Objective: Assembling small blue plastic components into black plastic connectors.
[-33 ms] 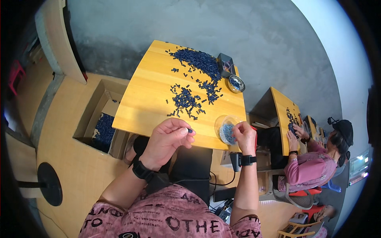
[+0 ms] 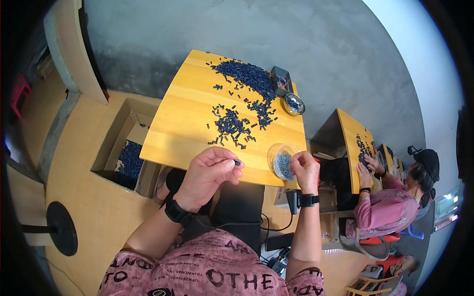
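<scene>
Above the table's near edge, my left hand [image 2: 210, 175] pinches a small dark blue plastic piece [image 2: 237, 163] between thumb and fingers. My right hand [image 2: 304, 170] is closed at the right side of a clear round bowl [image 2: 271, 157], fingertips bent together over its rim. Whatever those fingertips hold is hidden. Tiny light blue parts [image 2: 282, 165] fill the bottom of the bowl. A loose pile of short dark blue pieces [image 2: 230, 124] lies on the yellow wooden table [image 2: 173, 118] beyond my left hand.
A larger heap of dark pieces [image 2: 247, 76] covers the table's far side. Beside it stand a black box [image 2: 281, 81] and a metal bowl [image 2: 295, 104]. An open carton [image 2: 106, 155] sits on the floor at left. A co-worker [image 2: 380, 212] handles similar pieces at another table on the right.
</scene>
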Action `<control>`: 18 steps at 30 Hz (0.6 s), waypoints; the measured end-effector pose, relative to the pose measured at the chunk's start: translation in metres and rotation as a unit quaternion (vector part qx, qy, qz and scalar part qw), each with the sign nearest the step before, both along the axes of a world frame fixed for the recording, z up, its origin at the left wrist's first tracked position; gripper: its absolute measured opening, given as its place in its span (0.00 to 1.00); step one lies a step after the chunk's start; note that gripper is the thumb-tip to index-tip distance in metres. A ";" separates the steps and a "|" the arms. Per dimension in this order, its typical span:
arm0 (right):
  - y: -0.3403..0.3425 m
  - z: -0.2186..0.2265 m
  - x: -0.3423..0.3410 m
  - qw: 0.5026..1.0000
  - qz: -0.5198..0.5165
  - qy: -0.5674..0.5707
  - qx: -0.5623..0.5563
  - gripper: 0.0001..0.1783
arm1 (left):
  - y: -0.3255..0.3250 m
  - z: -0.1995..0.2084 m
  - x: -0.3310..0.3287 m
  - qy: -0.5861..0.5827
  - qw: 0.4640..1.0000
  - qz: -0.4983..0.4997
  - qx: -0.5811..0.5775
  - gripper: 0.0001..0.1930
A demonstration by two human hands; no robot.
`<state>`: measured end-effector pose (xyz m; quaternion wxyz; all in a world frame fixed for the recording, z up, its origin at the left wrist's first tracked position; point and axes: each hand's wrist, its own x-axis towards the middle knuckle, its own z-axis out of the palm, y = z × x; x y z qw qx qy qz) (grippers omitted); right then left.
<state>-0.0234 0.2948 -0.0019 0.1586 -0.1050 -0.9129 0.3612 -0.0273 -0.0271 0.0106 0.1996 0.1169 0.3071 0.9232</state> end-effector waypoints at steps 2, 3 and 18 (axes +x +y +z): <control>-0.011 0.008 0.006 0.995 -0.002 0.030 -0.099 0.02 | 0.001 0.001 0.001 0.016 1.000 0.004 -0.008 0.07; -0.015 0.012 0.009 0.995 -0.002 0.030 -0.099 0.02 | 0.002 0.002 0.001 0.025 0.999 0.009 -0.025 0.07; -0.142 0.058 0.064 0.940 0.208 0.134 -0.235 0.09 | 0.008 0.015 0.018 0.148 0.971 0.072 -0.172 0.07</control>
